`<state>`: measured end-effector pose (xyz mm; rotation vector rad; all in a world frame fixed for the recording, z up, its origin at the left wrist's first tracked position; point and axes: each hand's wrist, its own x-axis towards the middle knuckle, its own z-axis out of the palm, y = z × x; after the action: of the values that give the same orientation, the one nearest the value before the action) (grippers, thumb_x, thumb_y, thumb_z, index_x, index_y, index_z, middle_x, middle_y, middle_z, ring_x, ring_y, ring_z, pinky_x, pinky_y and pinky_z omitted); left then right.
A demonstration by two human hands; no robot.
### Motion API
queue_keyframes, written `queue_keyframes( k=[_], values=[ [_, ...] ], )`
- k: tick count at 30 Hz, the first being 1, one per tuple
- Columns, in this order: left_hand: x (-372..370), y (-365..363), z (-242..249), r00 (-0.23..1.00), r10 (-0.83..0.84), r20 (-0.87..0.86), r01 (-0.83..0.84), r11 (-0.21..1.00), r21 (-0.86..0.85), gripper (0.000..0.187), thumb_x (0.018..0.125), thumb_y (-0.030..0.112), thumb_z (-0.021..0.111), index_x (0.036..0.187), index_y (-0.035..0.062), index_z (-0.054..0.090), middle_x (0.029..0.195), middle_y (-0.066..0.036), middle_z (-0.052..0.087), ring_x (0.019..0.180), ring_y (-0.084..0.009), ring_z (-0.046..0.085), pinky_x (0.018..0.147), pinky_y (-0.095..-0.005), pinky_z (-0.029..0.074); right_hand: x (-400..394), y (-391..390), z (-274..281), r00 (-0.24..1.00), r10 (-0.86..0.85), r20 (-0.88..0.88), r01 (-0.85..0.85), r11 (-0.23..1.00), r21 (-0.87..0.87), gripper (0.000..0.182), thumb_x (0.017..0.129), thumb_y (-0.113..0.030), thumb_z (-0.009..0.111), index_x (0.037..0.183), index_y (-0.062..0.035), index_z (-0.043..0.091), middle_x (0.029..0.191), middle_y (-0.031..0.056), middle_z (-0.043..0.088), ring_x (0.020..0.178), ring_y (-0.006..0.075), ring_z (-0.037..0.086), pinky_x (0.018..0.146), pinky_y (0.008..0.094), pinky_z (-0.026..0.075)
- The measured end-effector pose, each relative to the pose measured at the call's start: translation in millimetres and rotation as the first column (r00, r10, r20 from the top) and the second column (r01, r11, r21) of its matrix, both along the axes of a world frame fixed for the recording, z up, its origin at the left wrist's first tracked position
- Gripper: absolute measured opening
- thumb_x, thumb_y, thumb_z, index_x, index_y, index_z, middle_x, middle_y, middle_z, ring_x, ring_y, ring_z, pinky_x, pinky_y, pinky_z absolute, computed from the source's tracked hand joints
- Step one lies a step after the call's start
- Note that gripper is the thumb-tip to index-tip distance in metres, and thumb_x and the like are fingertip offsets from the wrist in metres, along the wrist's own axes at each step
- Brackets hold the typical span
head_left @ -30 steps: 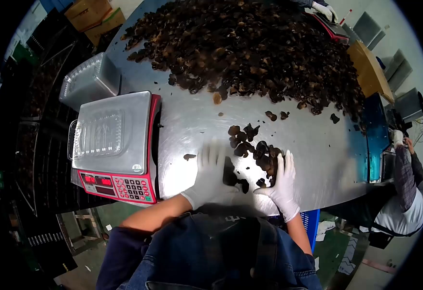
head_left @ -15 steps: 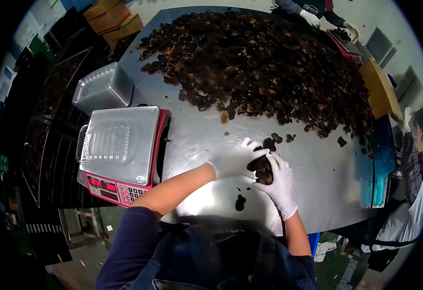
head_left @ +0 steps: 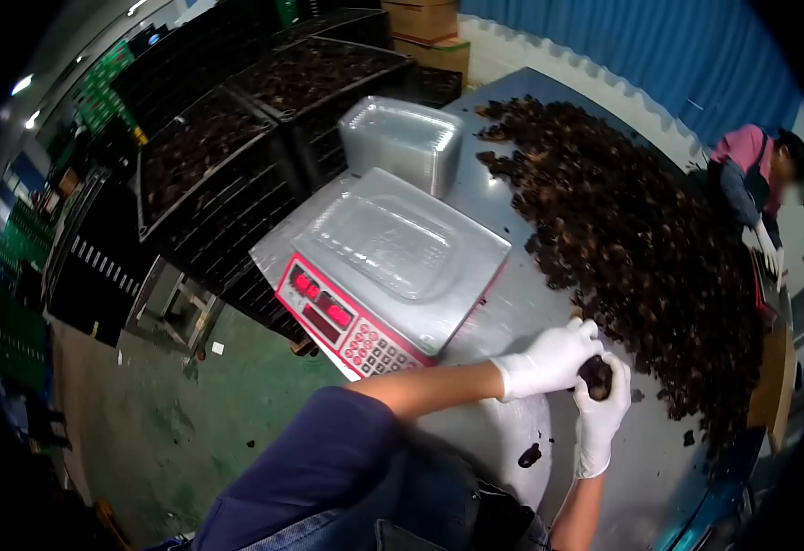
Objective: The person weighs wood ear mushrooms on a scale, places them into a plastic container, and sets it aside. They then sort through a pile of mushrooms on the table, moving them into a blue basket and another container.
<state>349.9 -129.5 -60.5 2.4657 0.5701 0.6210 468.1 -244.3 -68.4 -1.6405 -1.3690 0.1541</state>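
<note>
My left hand, in a white glove, has its fingers curled against dark brown, mushroom-like pieces. My right hand, also gloved, is wrapped round the other side of the same pieces. Both hands are over the metal table, close to the lower edge of a large dark heap. A single dark piece lies on the table below them. To their left is a red and silver scale with a clear plastic tray on its plate.
Behind the scale stands a stack of clear trays. Black crates of dark pieces stand at the left, cardboard boxes at the back. A co-worker in white gloves is at the far right.
The view has swung left, bringing the scale and crates nearer the middle. My hands still hold dark pieces together, now seen farther right. The co-worker's upper body has come into view.
</note>
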Motion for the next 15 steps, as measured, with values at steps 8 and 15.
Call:
queue_keyframes(
  k=[8, 15],
  values=[
    [-226, 112, 67, 0.949, 0.302, 0.094, -0.308, 0.950, 0.054, 0.041, 0.068, 0.015, 0.072, 0.108, 0.0067, 0.065, 0.109, -0.012, 0.058, 0.104, -0.0306, 0.059, 0.090, -0.0378, 0.051, -167, 170, 63, 0.885, 0.465, 0.026, -0.466, 0.883, 0.056, 0.046, 0.069, -0.006, 0.076, 0.113, -0.0040, 0.062, 0.108, 0.0117, 0.064, 0.100, 0.0255, 0.066, 0.087, 0.0318, 0.051],
    [-312, 170, 36, 0.933, 0.292, -0.209, -0.300, 0.954, -0.005, 0.059, 0.067, 0.026, 0.079, 0.122, 0.0087, 0.064, 0.118, -0.012, 0.056, 0.114, -0.0285, 0.053, 0.103, -0.0377, 0.044, -231, 231, 31, 0.824, 0.546, 0.152, -0.495, 0.824, -0.277, 0.082, 0.061, -0.032, 0.085, 0.132, -0.0034, 0.055, 0.128, 0.0137, 0.056, 0.123, 0.0318, 0.051, 0.104, 0.0399, 0.041]
  ],
)
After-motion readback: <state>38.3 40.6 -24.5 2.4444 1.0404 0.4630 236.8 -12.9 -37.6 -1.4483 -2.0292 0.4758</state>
